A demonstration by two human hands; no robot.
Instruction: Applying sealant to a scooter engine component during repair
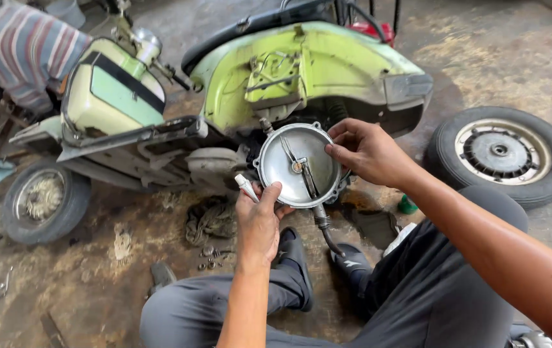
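A round grey metal cover plate (289, 169) with a lever across its face and a black cable hanging from its lower edge is held up in front of a green scooter (301, 71) that lies on its side. My left hand (260, 222) grips the plate's lower left rim and also holds a small white tube-like piece (246, 187). My right hand (366, 151) pinches the plate's right rim with thumb and fingers. My legs in grey trousers and dark shoes show below.
A loose wheel with a tyre (501, 154) lies on the concrete floor at right. The scooter's front wheel (44, 200) sits at left. A dirty rag (208, 219) and small nuts (210, 261) lie on the floor. Another person in a striped shirt (21, 48) crouches top left.
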